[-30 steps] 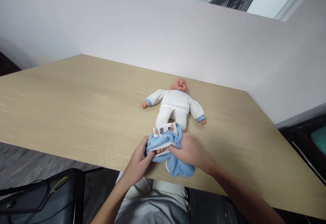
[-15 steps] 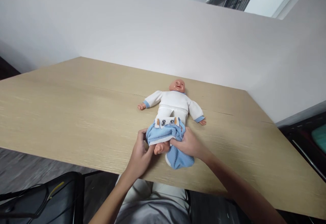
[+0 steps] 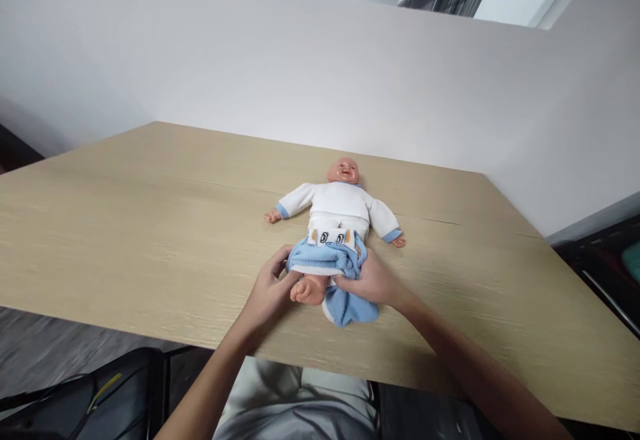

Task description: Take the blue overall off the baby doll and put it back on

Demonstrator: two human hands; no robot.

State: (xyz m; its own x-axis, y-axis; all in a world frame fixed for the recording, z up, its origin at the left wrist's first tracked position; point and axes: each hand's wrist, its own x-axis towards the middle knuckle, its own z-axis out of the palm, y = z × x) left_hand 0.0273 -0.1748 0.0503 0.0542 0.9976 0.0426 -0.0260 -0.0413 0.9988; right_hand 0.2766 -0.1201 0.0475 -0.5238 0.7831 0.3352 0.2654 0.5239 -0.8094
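Note:
A baby doll (image 3: 340, 203) in a white suit with blue cuffs lies on its back on the wooden table (image 3: 150, 227), head away from me. Bunched blue trousers (image 3: 327, 260) with a white waistband showing cartoon eyes sit over its legs, up near the hips. One bare foot (image 3: 307, 290) sticks out of the left trouser leg. My left hand (image 3: 270, 287) pinches the trousers' left side beside that foot. My right hand (image 3: 373, 280) grips the trousers' right side, where an empty-looking blue leg hangs toward me.
A white partition wall stands behind the table. The table's near edge runs just below my hands, with my lap under it. A dark chair or bag with cables (image 3: 100, 393) sits at lower left. Dark furniture (image 3: 600, 260) is at the right.
Both hands have drawn the blue trousers up the doll's legs toward its waist. A bare foot has come out of the left trouser leg. The waistband now lies higher on the doll.

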